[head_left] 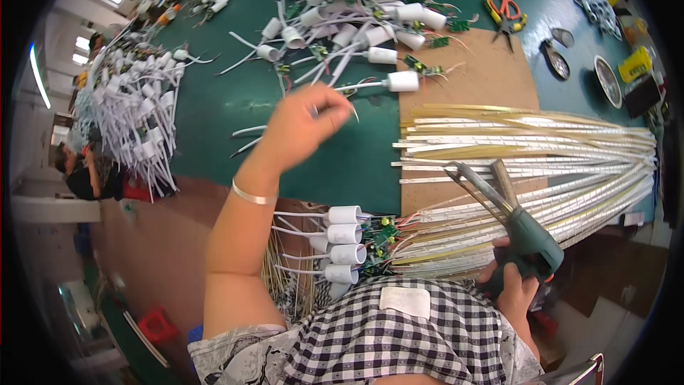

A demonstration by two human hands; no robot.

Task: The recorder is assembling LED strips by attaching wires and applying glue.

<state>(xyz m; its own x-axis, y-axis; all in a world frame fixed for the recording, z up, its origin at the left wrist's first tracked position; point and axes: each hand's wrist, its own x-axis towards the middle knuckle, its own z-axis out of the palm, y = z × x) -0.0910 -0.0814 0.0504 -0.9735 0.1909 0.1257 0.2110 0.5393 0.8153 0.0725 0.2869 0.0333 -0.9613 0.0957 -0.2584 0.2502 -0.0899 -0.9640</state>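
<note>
Left hand (303, 125): though blurred near a white cap (404, 81), fingers look curled; can't tell the grasp.
Right hand (513, 285): clenched round a soldering gun (536, 244).
Soldering gun: tip over pale strips (527, 128).

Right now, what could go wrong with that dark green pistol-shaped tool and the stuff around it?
The dark green pistol-shaped tool in the right hand has its metal prongs pointing over the long, flat white-and-gold strips; if the prongs are hot, they might scorch them. The row of white plastic cylinders lies close to the black-and-white checked apron, so leaning forward could knock them out of line.
</note>
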